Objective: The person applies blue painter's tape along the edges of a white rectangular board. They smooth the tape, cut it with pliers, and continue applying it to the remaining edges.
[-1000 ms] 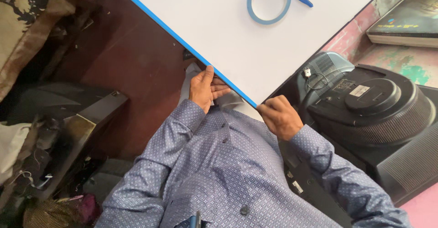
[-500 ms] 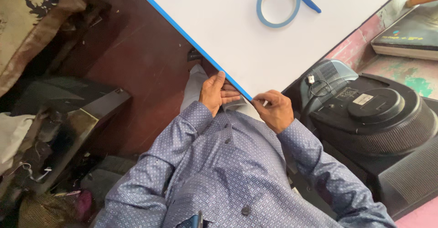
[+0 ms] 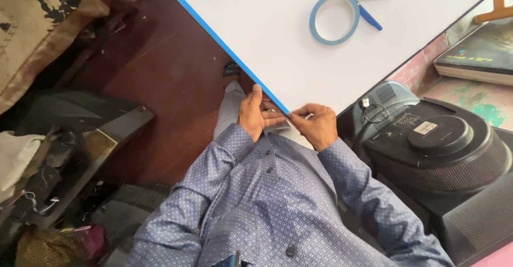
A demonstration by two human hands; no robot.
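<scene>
The blue tape strip [image 3: 224, 45] runs along the white worktop [image 3: 278, 37] edge, ending at six o'clock where my hands meet. My left hand [image 3: 252, 116] presses flat on it, fingers straight; my right hand [image 3: 316, 124] pinches its loose end. At one o'clock lie a blue tape roll [image 3: 334, 18] and blue-handled pliers [image 3: 374, 2].

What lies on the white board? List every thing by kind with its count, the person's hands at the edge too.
Tape roll, blue: 1
Pliers, blue handles: 1
Hands at the blue-taped edge: 2, the left hand and the right hand
Total: 4
</scene>
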